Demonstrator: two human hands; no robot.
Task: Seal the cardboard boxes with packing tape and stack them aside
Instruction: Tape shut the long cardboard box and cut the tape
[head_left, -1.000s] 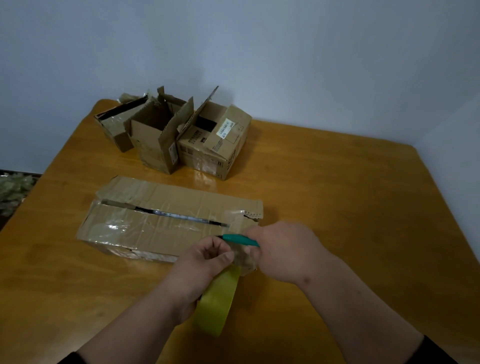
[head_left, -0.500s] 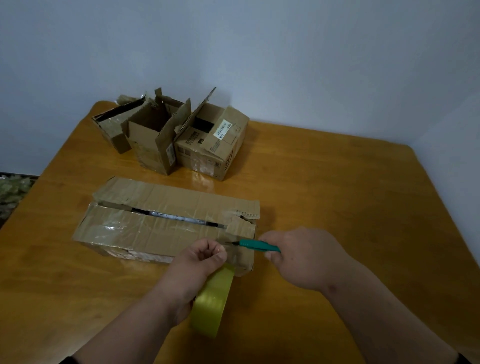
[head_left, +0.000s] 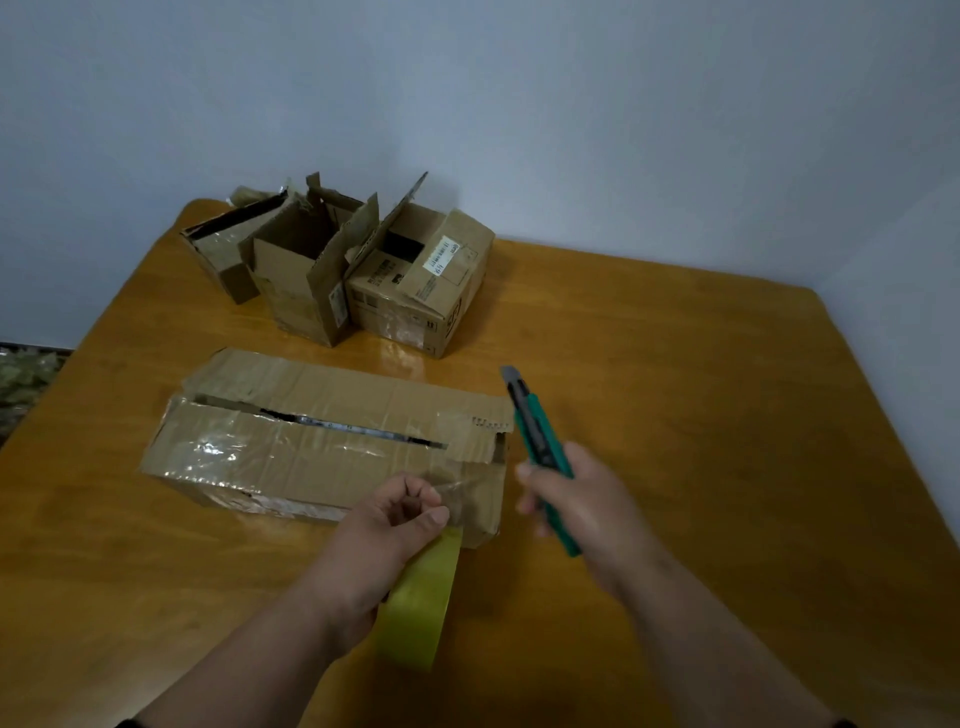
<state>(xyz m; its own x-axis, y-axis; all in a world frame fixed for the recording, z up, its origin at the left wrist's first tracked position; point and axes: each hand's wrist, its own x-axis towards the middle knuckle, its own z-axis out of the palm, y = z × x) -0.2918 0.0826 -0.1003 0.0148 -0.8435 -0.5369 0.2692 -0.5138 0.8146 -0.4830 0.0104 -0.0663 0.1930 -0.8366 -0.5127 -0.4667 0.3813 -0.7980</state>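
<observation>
Head view. Wooden table, pale wall behind.

Long flat cardboard box lies near the table's front-left, long side toward the camera. Top flaps are closed but not flush: a dark slit runs along the centre seam. Glossy clear tape is already on the near flap and front face. Right end of far flap is torn and ragged.

L hand: fingers curled shut, pinching a strip of clear tape against the box's near right corner. Tape roll, yellow-green, hangs below the same hand, partly hidden by wrist; whether it rests on the table, can't tell.

R hand: clenched around a green utility knife, just right of the box's right end, not touching it. Knife points up and away from camera; grey tip lies near the box's far right corner. Hand somewhat motion-blurred.

Back-left of table: three smaller boxes grouped, touching or nearly so.
- Leftmost box: tipped, dark opening.
- Middle box: upright, flaps open.
- Right box: white label on top, one flap raised.
</observation>
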